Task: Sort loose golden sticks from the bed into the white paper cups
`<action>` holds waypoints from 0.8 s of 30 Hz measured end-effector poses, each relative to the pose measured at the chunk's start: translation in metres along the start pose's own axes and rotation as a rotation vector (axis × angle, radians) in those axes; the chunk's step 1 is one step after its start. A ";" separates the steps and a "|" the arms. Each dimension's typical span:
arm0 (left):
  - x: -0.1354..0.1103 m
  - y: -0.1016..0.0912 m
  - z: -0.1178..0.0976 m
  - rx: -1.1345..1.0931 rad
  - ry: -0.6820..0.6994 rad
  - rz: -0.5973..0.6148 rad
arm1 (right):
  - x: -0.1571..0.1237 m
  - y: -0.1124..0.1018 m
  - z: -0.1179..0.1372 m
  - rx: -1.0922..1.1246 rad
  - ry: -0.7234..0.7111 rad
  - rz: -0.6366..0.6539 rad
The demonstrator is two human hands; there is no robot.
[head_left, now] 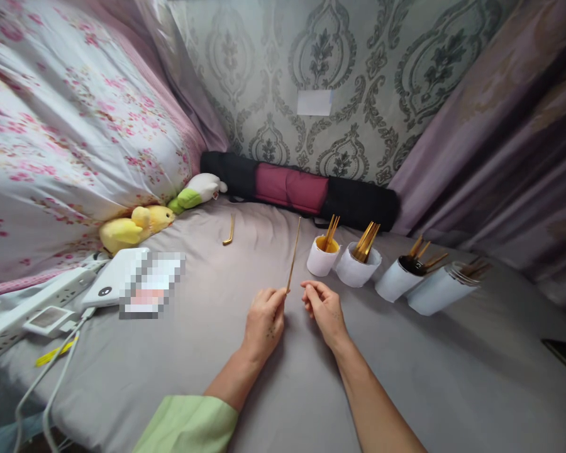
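My left hand [265, 322] is closed in a pinch on the lower end of a long thin gold straw [293, 255], which points up and away over the grey sheet. My right hand [324, 308] hovers just to the right of it, fingers curled loosely together, holding nothing I can see. Beyond the hands, a row of white paper-wrapped cups holds gold utensils: one with a yellow inside [323, 255], a second [358, 263], a third tilted [399, 277], and a fourth lying over [441, 288]. A bent gold straw [229, 230] lies alone on the sheet.
A grey sheet [283, 390] covers the bed. A yellow plush toy [134, 226] and a green-white one [195, 192] sit at the left. A white power strip [38, 302] with cables and a white device [117, 277] lie at the left. A black and maroon bag [302, 189] lies along the wall.
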State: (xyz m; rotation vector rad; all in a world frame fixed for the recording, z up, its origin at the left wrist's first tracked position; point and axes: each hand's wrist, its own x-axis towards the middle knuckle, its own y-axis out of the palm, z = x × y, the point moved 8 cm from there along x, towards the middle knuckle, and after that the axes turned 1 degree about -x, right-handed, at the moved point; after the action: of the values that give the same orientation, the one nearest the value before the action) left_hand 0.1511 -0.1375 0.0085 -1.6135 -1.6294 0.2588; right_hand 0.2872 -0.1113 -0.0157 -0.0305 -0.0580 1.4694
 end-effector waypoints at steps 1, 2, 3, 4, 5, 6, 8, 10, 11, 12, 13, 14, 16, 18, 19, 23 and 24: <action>0.000 0.000 0.000 0.038 0.006 0.006 | 0.000 0.000 0.001 0.015 0.001 0.004; 0.000 0.000 -0.001 0.075 0.013 0.013 | -0.001 0.001 0.002 0.032 0.003 0.008; 0.000 0.000 -0.001 0.111 0.019 0.020 | -0.001 0.001 0.002 0.048 0.004 0.014; 0.000 0.001 -0.001 0.144 0.025 0.027 | -0.001 0.002 0.003 0.066 0.007 0.018; 0.000 0.001 -0.002 0.174 0.031 0.033 | -0.001 0.002 0.003 0.083 0.009 0.021; 0.000 0.001 -0.002 0.199 0.037 0.040 | -0.001 0.002 0.004 0.100 0.013 0.022; 0.000 0.000 -0.004 0.239 0.047 0.050 | -0.001 0.002 0.004 0.125 0.021 0.020; -0.001 0.000 -0.006 0.265 0.058 0.064 | -0.001 0.002 0.005 0.141 0.023 0.017; -0.001 0.000 -0.007 0.275 0.063 0.071 | -0.001 0.002 0.005 0.146 0.022 0.018; -0.001 0.000 -0.008 0.284 0.067 0.078 | -0.001 0.002 0.005 0.151 0.020 0.020; -0.001 0.000 -0.009 0.294 0.071 0.085 | -0.002 0.002 0.006 0.154 0.018 0.022; -0.001 0.000 -0.010 0.304 0.075 0.093 | -0.002 0.002 0.006 0.157 0.015 0.024; -0.002 0.000 -0.011 0.325 0.081 0.102 | -0.002 0.002 0.006 0.166 0.011 0.029; -0.002 0.002 -0.012 0.340 0.089 0.114 | -0.002 0.002 0.006 0.176 0.009 0.033; -0.002 0.002 -0.012 0.345 0.093 0.120 | -0.001 0.003 0.006 0.182 0.010 0.033; -0.003 0.005 -0.012 0.357 0.099 0.144 | -0.001 0.003 0.004 0.191 0.027 0.032; -0.003 0.005 -0.012 0.359 0.101 0.148 | -0.001 0.003 0.004 0.191 0.029 0.032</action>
State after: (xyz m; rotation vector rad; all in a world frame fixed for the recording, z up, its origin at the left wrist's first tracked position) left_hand 0.1627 -0.1439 0.0122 -1.4446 -1.3032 0.5083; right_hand 0.2839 -0.1122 -0.0123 0.1028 0.1073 1.5004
